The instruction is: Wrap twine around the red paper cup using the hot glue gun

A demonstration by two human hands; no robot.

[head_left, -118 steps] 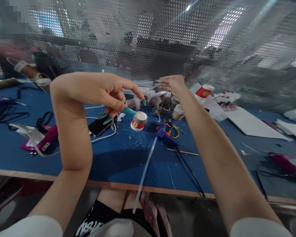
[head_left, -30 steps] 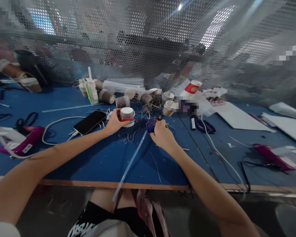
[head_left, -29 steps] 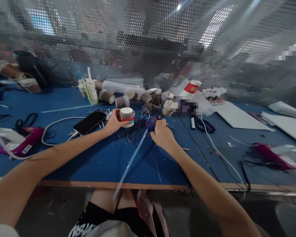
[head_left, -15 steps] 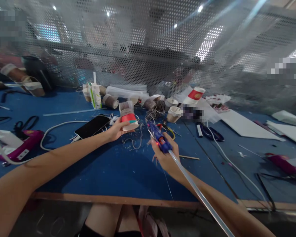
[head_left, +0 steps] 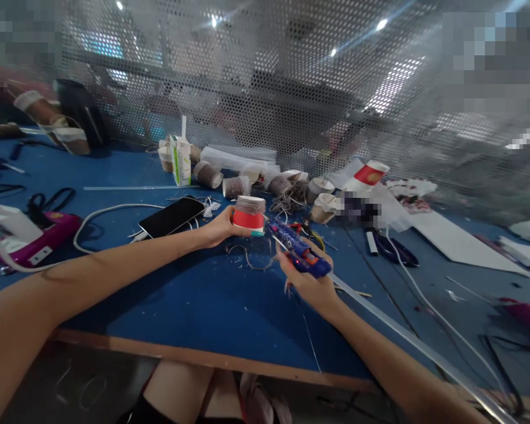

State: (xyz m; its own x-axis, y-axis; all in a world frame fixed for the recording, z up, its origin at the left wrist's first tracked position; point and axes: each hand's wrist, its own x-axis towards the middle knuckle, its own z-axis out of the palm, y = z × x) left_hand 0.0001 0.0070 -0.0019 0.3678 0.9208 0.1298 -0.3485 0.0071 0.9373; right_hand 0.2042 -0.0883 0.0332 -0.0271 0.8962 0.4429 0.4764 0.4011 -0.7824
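My left hand (head_left: pixel 223 228) is closed around a red paper cup (head_left: pixel 246 221) with brown twine wound around its upper part. The cup is held above the table, its pale end facing up, and a teal thumbnail shows at its lower side. In my right hand (head_left: pixel 313 282) is a blue glue gun (head_left: pixel 298 250) with a long clear glue stick (head_left: pixel 380 315) running out of its back. The gun's nozzle points toward the cup's right side, close to it; whether they touch I cannot tell. A loose strand of twine (head_left: pixel 251 265) lies below the cup.
Several twine-wrapped cups (head_left: pixel 236 187), a drink carton (head_left: pixel 182 162) and a twine tangle (head_left: pixel 294 197) stand along the back mesh. A phone (head_left: pixel 172 217) lies left, beyond a magenta glue gun (head_left: pixel 39 244). White board (head_left: pixel 463 241) and cables (head_left: pixel 441 324) lie right.
The cup has turned more upright and moved right, closer to the glue gun. The gun has swung so that its glue stick slopes further right. The view has shifted slightly.
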